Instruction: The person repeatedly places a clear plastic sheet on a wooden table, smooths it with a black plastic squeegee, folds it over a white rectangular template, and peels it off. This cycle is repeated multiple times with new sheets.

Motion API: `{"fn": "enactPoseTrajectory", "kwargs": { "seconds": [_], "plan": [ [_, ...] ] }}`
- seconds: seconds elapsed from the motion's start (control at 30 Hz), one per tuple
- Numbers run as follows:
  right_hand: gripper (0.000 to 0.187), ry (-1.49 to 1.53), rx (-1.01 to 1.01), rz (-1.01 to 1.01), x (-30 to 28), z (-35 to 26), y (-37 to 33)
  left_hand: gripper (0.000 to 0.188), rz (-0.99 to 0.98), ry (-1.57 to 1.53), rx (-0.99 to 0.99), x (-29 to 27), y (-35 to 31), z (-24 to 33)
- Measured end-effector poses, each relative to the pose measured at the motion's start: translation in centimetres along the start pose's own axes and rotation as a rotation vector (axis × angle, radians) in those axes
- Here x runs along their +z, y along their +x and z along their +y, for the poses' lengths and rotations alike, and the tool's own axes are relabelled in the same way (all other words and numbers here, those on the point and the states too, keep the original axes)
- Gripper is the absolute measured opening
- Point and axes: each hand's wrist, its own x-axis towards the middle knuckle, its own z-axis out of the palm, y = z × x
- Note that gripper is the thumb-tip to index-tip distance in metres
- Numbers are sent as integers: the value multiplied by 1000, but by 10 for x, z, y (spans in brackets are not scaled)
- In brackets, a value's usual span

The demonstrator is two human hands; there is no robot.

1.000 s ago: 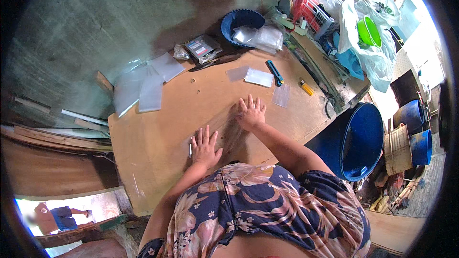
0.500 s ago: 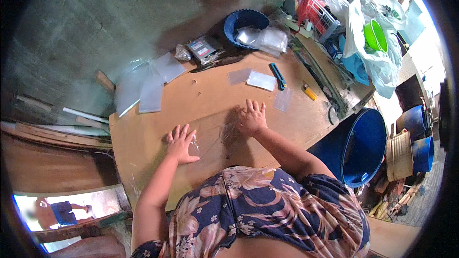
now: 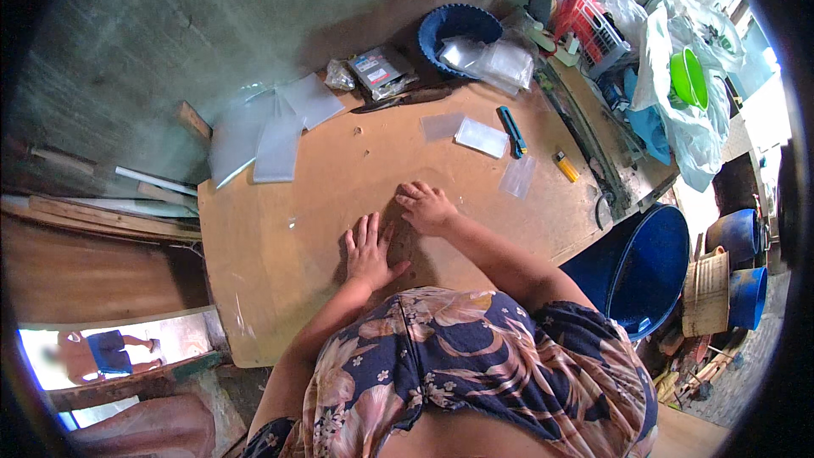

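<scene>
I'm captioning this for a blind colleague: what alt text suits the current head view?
A person's left hand and right hand rest close together, palms down, on a tan tabletop. Beyond them lie clear plastic sheets, a blue box cutter and a yellow lighter; a blue basin sits near the wall.

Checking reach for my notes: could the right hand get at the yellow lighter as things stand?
Probably yes: only a flat, clear plastic sheet appears to lie between the right hand and the yellow lighter.
</scene>
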Motion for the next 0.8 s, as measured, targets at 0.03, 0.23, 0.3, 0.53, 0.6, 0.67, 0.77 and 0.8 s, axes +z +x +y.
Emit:
{"fn": "enactPoseTrajectory", "kwargs": {
  "seconds": [0.03,0.23,0.3,0.53,0.6,0.67,0.77,0.8],
  "plan": [
    [47,-23,-26,12,0,7,4,90,-24,20,-14,-5,-3,0],
    [52,-59,-70,239,10,35,8,94,-84,-14,-72,-21,-5,1],
    [51,-23,-65,233,3,39,10,96,-100,-11,-123,-21,-4,3],
    [46,-78,341,391,-27,128,55,92,-222,-322,-199,-28,4,-6],
    [46,-49,439,322,-41,144,65,91,-306,-769,47,-109,13,17],
    [46,-20,524,314,-44,164,66,86,-253,-1004,385,-201,17,47],
    [41,3,536,347,-31,188,75,64,-264,-1051,789,-290,12,84],
    [39,-29,517,335,-29,194,80,56,-312,-1074,897,-307,11,92]
  ]
}}
